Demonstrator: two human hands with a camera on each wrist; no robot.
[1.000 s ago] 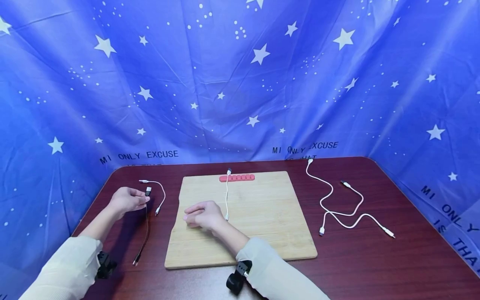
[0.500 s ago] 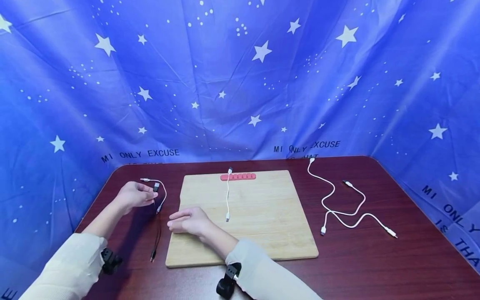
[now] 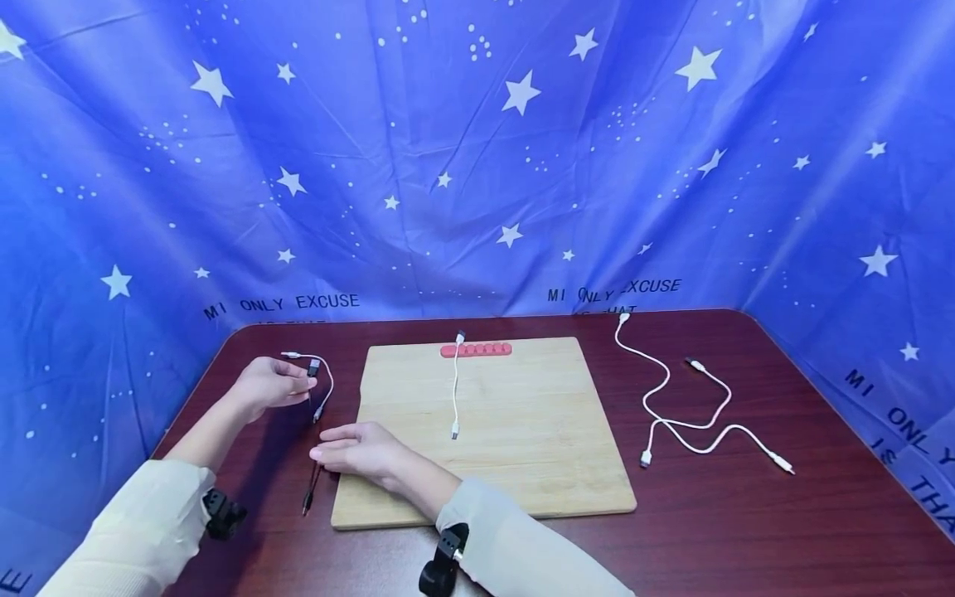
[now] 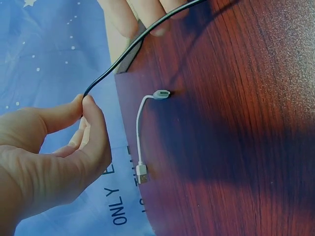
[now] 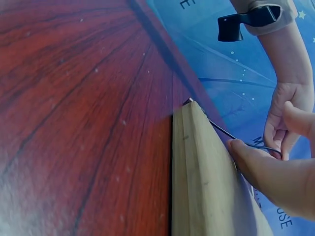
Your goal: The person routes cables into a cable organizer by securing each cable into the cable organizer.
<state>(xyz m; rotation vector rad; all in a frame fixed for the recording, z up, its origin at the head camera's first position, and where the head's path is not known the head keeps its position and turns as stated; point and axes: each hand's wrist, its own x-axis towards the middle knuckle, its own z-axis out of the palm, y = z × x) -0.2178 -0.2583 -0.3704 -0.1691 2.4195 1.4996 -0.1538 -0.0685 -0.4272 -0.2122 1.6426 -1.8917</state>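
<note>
Between thumb and fingertip my left hand (image 3: 272, 385) pinches a black USB cable (image 4: 142, 35) just below its plug (image 3: 313, 366). The cable hangs down at the left side of the wooden board (image 3: 522, 431). My right hand (image 3: 366, 452) reaches over the board's left edge, its fingers fairly straight beside the cable's lower part. In the right wrist view, the right thumb lies right at the cable. A short white cable (image 4: 138, 125) lies on the table behind the left hand.
A red cable holder (image 3: 485, 350) sits along the board's far edge, with a white cable (image 3: 454, 390) in its left end slot. Longer white cables (image 3: 660, 365) lie crossed on the table (image 3: 716, 531) to the right. A blue star-patterned curtain (image 3: 448, 124) stands behind.
My left hand has carried the black cable a little to the right. My right hand has moved left across the board to the cable, away from the white cable.
</note>
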